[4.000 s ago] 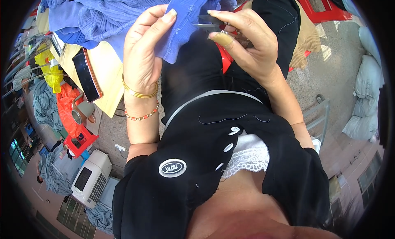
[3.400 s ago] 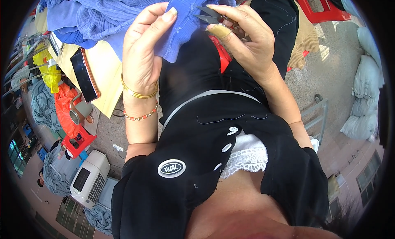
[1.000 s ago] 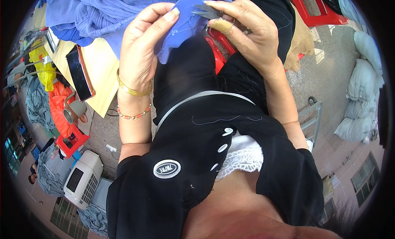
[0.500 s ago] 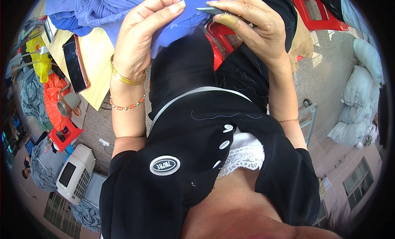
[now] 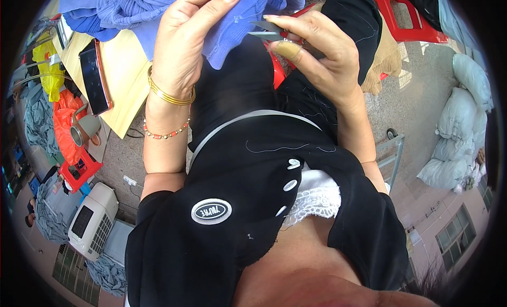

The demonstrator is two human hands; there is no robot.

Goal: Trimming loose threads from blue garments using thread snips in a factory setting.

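A blue ribbed knit garment [image 5: 240,24] hangs from my left hand [image 5: 193,35], its edge pinched between thumb and fingers. Loose threads show along its surface. My right hand [image 5: 325,56] grips small thread snips [image 5: 266,31], whose two pointed blades stand apart and face the knit. Between the blade tips and the fabric there is a small gap or a light touch; I cannot tell which. A yellowish cover wraps my right thumb. More of the blue knit [image 5: 127,14] lies bunched at the upper left, on the table beyond my left hand.
On the pale wooden board [image 5: 127,53] at the left lies a phone [image 5: 95,77] in a reddish case. A grey mug [image 5: 84,128] is beside it. Red stools [image 5: 409,16] stand at upper right and left. Stuffed white sacks [image 5: 457,117] are piled at far right.
The snips' blades have spread apart and dropped slightly from the knit. My left hand has moved up and a little right, raising the garment's edge.
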